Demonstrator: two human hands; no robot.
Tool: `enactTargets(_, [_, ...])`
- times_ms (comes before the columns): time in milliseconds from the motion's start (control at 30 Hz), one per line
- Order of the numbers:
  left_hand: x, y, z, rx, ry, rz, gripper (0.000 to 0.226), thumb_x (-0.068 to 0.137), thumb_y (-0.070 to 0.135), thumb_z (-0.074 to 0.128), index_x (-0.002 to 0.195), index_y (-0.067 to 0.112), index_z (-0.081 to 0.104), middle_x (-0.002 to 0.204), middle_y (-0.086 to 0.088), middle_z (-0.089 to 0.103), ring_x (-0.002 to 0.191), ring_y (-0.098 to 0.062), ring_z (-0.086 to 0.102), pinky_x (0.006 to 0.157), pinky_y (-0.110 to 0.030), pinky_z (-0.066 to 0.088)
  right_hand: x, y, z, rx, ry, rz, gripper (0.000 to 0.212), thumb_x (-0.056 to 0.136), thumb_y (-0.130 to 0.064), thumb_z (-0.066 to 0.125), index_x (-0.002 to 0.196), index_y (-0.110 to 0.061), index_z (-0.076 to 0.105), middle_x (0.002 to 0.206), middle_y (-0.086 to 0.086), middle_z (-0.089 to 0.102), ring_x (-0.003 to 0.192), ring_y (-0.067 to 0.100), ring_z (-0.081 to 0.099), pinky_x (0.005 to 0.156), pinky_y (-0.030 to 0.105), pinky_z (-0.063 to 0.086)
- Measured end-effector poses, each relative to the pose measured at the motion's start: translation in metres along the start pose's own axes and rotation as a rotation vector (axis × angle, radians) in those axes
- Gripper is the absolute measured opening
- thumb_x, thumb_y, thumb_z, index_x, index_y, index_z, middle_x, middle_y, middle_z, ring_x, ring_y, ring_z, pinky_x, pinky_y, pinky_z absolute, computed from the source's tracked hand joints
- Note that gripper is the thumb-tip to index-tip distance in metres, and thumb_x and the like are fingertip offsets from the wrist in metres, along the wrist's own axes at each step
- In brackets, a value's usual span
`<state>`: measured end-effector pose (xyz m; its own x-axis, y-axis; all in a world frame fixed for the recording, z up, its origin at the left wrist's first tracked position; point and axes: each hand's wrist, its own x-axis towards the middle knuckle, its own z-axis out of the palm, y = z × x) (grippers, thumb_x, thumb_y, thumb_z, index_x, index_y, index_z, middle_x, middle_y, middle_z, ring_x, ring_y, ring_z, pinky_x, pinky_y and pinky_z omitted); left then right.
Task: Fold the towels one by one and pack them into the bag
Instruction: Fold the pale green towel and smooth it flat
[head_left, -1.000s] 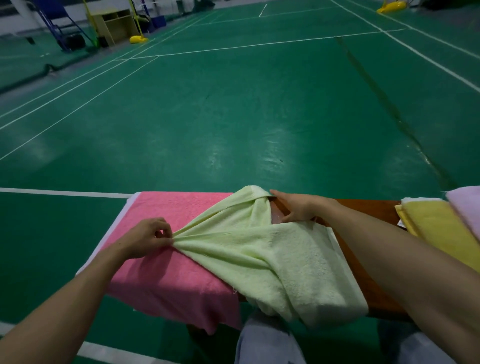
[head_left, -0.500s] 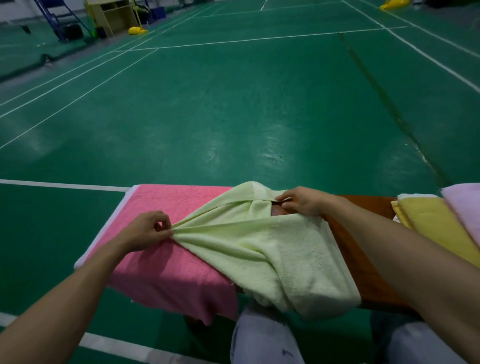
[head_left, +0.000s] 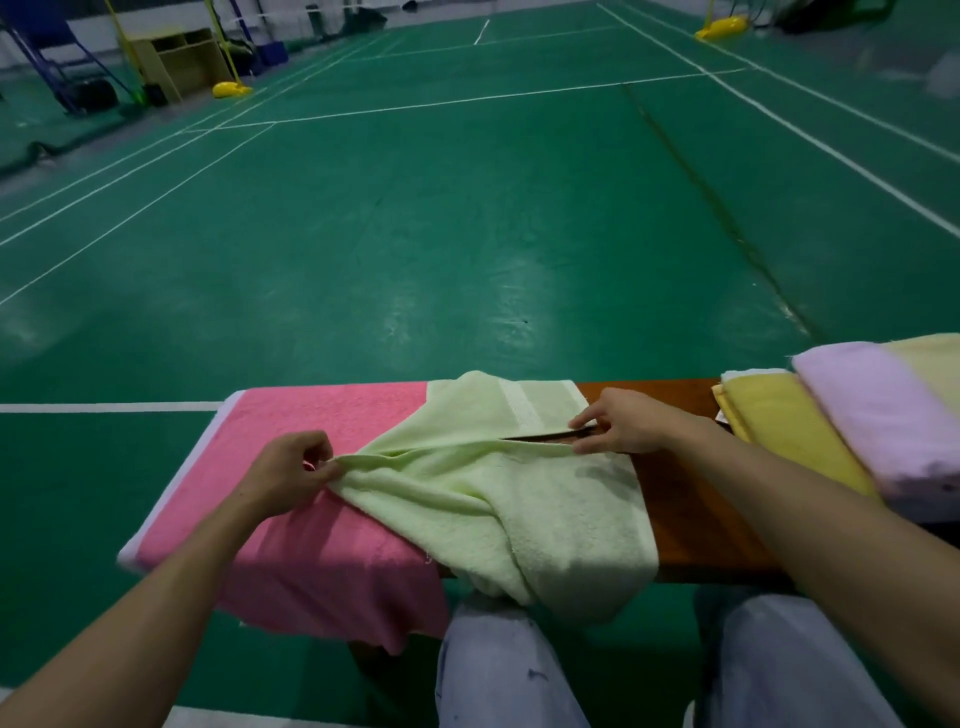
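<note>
Left hand (head_left: 291, 475) and right hand (head_left: 621, 423) pinch opposite edges of a pale green terry towel (head_left: 498, 499); uneven pulling could drag it off the wooden bench (head_left: 691, 519).

The pale green terry towel (head_left: 498, 499) lies rumpled across a brown wooden bench (head_left: 675, 535). Its far end, with a woven band, lies flat, and its near part hangs over the front edge. It overlaps a flat pink terry towel (head_left: 322, 410) draped over the bench's left end. At the right, a folded yellow towel (head_left: 789, 431), a folded lilac towel (head_left: 872, 415) and a cream towel (head_left: 930, 364) overlap one another.
</note>
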<state>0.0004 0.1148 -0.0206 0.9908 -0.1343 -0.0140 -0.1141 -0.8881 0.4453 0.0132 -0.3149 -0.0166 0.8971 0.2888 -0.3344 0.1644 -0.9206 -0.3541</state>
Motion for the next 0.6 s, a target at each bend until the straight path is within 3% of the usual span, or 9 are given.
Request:
enactTargets(67, [0.000,0.005,0.001,-0.034,0.010,0.001,0.018,0.079,0.005,0.074,0.074,0.010,0.057,0.072,-0.003,0.061,0.068,-0.019,0.057,0.065,-0.033,0.051,-0.008,0.009,0.002,-0.035,0.007,0.014,0.064,0.075,-0.061,0.073,0.132,-0.033,0.060,0.109,-0.009,0.046,0.102,0.010,0.044,0.089,0.027,0.043])
enactTargets(167, [0.002,0.007,0.002,-0.068,0.039,-0.016,0.023,0.079,-0.003,0.071,0.078,0.014,0.056,0.078,-0.002,0.062,0.073,-0.017,0.058,0.065,-0.029,0.050,-0.015,0.022,0.006,-0.105,0.045,0.011,0.064,0.071,-0.056,0.079,0.130,-0.037,0.061,0.137,-0.001,0.035,0.126,0.022,0.030,0.111,0.042,0.031])
enactTargets(333, [0.003,0.019,0.006,-0.176,0.049,-0.056,0.028,0.076,-0.016,0.061,0.080,0.012,0.059,0.078,-0.006,0.065,0.074,-0.024,0.060,0.064,-0.023,0.047,-0.024,0.033,0.012,-0.127,0.170,-0.027,0.050,0.074,-0.053,0.078,0.117,-0.030,0.069,0.148,-0.006,0.037,0.130,0.021,0.027,0.107,0.038,0.031])
enactTargets(467, [-0.002,0.026,0.012,-0.303,-0.124,-0.082,0.030,0.071,0.004,0.063,0.098,0.015,0.058,0.094,-0.007,0.064,0.087,-0.020,0.062,0.072,-0.026,0.050,-0.027,0.034,0.019,-0.077,0.199,0.004,0.052,0.079,-0.053,0.073,0.122,-0.025,0.066,0.140,-0.008,0.049,0.122,0.016,0.034,0.100,0.032,0.037])
enactTargets(600, [-0.002,0.027,0.015,-0.151,-0.172,-0.028,0.035,0.076,0.009,0.078,0.102,0.022,0.059,0.097,0.002,0.062,0.089,-0.014,0.061,0.079,-0.028,0.053,-0.030,0.037,0.022,-0.031,0.225,0.003,0.051,0.080,-0.050,0.073,0.123,-0.024,0.064,0.135,-0.007,0.053,0.116,0.013,0.039,0.098,0.030,0.040])
